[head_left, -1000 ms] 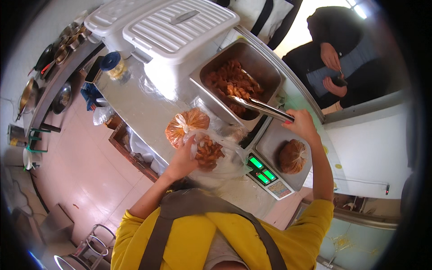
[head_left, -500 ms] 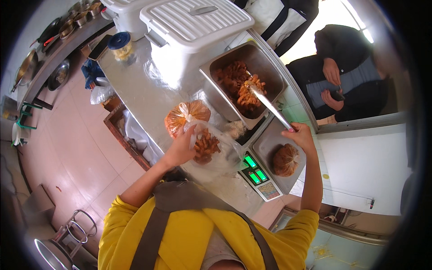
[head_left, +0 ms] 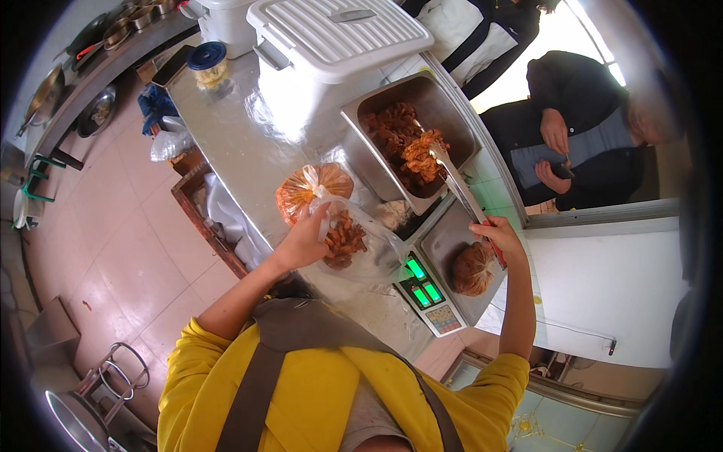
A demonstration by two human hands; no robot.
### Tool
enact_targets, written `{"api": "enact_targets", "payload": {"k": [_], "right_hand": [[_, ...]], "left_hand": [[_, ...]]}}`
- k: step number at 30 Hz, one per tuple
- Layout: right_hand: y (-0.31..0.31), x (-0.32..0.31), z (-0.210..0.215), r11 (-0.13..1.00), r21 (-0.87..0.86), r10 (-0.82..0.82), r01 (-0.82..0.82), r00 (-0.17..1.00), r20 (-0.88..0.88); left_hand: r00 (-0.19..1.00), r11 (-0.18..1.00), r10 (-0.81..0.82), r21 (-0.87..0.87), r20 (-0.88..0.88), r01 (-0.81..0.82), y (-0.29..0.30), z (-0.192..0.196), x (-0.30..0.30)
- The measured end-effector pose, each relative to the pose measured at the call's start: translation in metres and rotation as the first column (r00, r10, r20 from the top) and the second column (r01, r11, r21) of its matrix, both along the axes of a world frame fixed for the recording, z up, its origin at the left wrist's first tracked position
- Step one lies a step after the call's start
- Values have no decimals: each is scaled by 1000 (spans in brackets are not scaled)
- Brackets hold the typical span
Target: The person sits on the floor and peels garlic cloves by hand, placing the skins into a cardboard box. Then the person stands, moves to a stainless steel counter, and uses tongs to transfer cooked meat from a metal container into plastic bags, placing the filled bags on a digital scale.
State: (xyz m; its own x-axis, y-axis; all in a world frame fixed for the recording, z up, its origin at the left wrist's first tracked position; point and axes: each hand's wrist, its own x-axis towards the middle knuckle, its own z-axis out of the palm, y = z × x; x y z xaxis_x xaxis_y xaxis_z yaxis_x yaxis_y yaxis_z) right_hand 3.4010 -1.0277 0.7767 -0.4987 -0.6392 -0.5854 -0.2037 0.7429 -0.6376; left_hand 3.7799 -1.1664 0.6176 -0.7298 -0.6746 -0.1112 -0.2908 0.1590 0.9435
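Note:
My left hand (head_left: 303, 239) is closed on the rim of a clear plastic bag (head_left: 380, 245) with some reddish-brown food pieces (head_left: 346, 239) inside. My right hand (head_left: 498, 236) grips a pair of metal tongs (head_left: 461, 188). Their far end rests at a clump of food (head_left: 424, 156) in a deep steel pan (head_left: 452, 98). A tied bag of orange-red food (head_left: 310, 194) stands just beyond my left hand. Below my right hand, another tied bag (head_left: 473, 270) sits on the tray of a digital scale (head_left: 428, 292) with lit green displays.
A large white lidded bin (head_left: 343, 38) and a blue-lidded jar (head_left: 207, 62) stand at the back of the steel table (head_left: 218, 124). A person in dark clothes (head_left: 576, 135) holds a phone beyond the counter at right. A metal stool (head_left: 83, 422) is at lower left.
My right hand has turned the tongs steeper, and their tips have shifted slightly within the pan. My left hand still holds the bag in about the same place.

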Motion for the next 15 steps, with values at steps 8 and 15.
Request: {"api": "enact_targets", "payload": {"k": [8,15], "right_hand": [[5,15,26,1000,2,-28,28,999,-39],[30,47,49,995,45,86,-94,985,149]], "left_hand": [[999,994,28,-105,-38,-31,-4,-11,-3],[999,997,11,-70,-48,-15,-7,-8,-4]]}}
